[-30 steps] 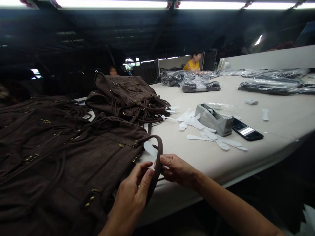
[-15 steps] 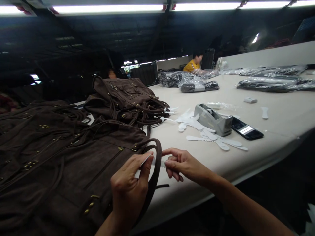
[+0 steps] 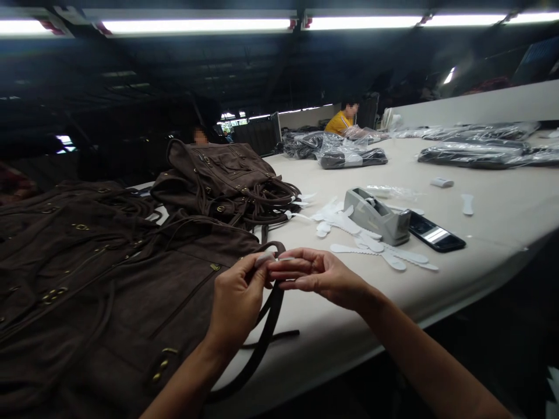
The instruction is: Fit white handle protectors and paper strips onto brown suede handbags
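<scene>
A dark brown bag (image 3: 174, 285) lies on the left of the table, and its handle (image 3: 273, 311) curves out toward me. My left hand (image 3: 236, 297) is closed, pinching a white paper strip (image 3: 264, 258) against the upper part of the handle. From the right, my right hand (image 3: 325, 278) meets it there, fingers close together and pressed on the strip's other side. The strip is bent around the handle; the fingers hide most of it. A narrow dark strap end (image 3: 286, 334) sticks out below the hands.
Loose white strips (image 3: 371, 238) lie beside a grey tape dispenser (image 3: 378, 215) and a black phone (image 3: 437, 233). More brown bags (image 3: 227, 180) are piled behind. Plastic-wrapped goods (image 3: 349, 154) lie farther back, near a person in yellow (image 3: 338, 124). The table edge (image 3: 437, 323) runs along the right.
My hands have come together at the handle. My right hand moved left and its fingers now overlap the handle. The strip has folded around it, and my left hand shifted slightly up.
</scene>
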Demonstrator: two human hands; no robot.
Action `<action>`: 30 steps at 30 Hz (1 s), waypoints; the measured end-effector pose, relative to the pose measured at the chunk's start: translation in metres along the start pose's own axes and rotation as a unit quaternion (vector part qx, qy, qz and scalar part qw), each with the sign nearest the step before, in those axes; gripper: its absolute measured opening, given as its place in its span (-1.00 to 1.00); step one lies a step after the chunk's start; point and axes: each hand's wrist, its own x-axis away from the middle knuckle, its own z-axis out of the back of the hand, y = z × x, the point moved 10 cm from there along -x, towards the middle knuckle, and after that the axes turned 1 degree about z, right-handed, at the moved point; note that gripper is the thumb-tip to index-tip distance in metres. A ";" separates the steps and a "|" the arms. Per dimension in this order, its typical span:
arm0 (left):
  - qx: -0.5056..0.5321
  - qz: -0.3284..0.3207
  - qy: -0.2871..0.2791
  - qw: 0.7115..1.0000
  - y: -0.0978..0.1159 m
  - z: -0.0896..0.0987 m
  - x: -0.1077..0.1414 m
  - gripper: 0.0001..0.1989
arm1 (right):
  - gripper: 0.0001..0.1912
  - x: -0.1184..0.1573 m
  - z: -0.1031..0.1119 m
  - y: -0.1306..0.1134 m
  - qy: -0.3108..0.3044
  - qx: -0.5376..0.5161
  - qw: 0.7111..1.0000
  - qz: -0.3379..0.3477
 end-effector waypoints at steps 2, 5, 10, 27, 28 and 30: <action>0.047 0.041 0.003 0.998 -0.009 0.001 0.001 -0.72 | -0.60 -0.001 0.001 -0.003 0.009 0.051 0.999 0.009; 0.089 0.081 -0.002 0.993 -0.020 -0.001 0.004 -0.72 | -0.70 -0.005 0.011 -0.014 0.072 0.201 0.975 0.054; 0.065 0.056 -0.009 0.996 -0.017 -0.001 0.008 -0.78 | -0.74 -0.009 0.003 -0.038 0.109 0.343 0.915 0.183; -0.051 -0.140 0.020 0.989 0.013 0.004 0.023 -0.85 | -0.54 -0.014 0.019 0.013 0.186 0.247 0.950 0.045; -0.075 -0.186 0.032 0.979 0.019 0.003 0.030 -0.83 | -0.56 -0.012 0.016 0.014 0.187 0.248 0.950 0.044; -0.121 -0.254 0.046 0.958 0.025 -0.003 0.042 -0.77 | -0.59 -0.009 0.016 0.019 0.186 0.244 0.951 0.033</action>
